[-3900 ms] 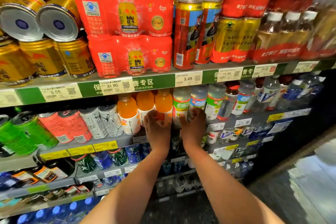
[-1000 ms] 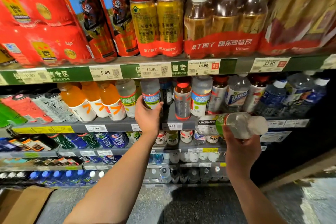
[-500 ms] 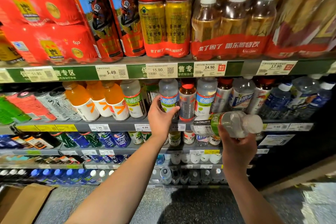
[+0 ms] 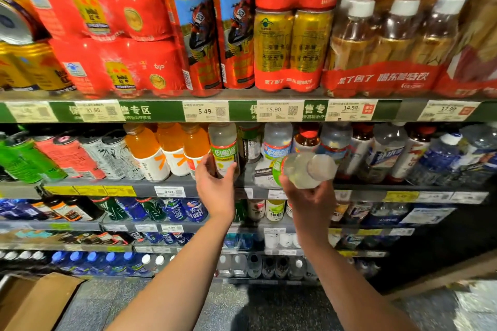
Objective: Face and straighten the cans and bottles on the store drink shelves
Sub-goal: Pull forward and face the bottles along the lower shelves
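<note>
On the second shelf (image 4: 172,191) a clear bottle with a green label (image 4: 224,148) stands upright, and my left hand (image 4: 215,185) grips its lower part from the front. My right hand (image 4: 306,196) holds a second green-label clear bottle (image 4: 304,169) on its side in front of the shelf, its bottom end pointing at me. Between the two hands is a gap in the front row, with a dark can (image 4: 250,142) set further back. Blue-label clear bottles (image 4: 277,142) stand just right of the gap.
Orange drink bottles (image 4: 166,150) stand left of my left hand, then slanted cans (image 4: 88,156). Red multipacks (image 4: 102,24), tall cans (image 4: 196,35) and bottle packs (image 4: 382,43) fill the shelf above. Lower shelves hold more bottles. A cardboard box (image 4: 35,301) sits on the floor at lower left.
My left hand moved left from the blue-label bottle to the green-label bottle and now grips it. My right hand raised its sideways bottle closer to the shelf gap.
</note>
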A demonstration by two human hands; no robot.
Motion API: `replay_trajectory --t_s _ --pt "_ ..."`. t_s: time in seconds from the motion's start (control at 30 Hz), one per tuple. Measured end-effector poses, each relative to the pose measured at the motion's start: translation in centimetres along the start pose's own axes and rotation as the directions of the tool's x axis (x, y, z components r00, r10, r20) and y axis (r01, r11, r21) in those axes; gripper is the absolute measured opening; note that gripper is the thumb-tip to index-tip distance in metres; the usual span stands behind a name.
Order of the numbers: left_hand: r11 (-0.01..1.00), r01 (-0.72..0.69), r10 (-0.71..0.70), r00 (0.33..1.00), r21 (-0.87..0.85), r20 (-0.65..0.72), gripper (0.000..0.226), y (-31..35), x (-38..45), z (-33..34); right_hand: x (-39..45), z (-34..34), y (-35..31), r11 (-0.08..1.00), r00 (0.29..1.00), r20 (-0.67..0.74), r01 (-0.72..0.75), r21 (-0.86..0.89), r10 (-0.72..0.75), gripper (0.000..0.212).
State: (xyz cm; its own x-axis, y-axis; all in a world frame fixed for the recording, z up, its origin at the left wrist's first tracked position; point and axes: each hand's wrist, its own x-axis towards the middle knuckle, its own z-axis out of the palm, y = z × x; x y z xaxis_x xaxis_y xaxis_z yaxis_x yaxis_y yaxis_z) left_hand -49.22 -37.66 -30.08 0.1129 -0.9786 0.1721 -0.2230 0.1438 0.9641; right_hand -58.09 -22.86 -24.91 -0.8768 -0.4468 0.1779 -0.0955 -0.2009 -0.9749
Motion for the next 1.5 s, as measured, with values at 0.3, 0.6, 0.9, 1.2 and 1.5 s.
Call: replay_trajectory --t_s 0.3,0.6,0.9,1.2,1.5 --pt "0.992 -0.050 0.035 0.992 0.120 0.120 0.061 -0.5 1.4 -0.9 0.9 7.2 1.6 0.991 1.000 0.019 0.017 -0.135 -0.014 0.055" --pt "0.994 -0.102 0.087 0.951 0.035 0.296 0.044 -1.8 2.8 -1.3 2.1 11.6 3.4 0.846 0.979 -0.066 0.132 -0.516 -0.193 0.068" --pt "0.982 -0.167 0.130 0.937 0.089 0.323 0.043 -1.7 3.1 -2.9 3.1 14.4 3.9 0.745 0.957 -0.143 0.099 -0.659 -0.253 0.084" --pt "0.978 -0.198 0.166 0.932 0.068 0.323 0.028 -2.3 4.0 -3.3 1.1 14.8 5.6 0.754 0.949 -0.220 0.026 -0.657 -0.225 0.073" --pt "0.979 -0.198 0.172 0.936 0.056 0.307 0.029 -2.7 3.8 -3.1 -0.1 13.3 6.9 0.830 0.982 -0.166 -0.017 -0.558 -0.092 0.049"
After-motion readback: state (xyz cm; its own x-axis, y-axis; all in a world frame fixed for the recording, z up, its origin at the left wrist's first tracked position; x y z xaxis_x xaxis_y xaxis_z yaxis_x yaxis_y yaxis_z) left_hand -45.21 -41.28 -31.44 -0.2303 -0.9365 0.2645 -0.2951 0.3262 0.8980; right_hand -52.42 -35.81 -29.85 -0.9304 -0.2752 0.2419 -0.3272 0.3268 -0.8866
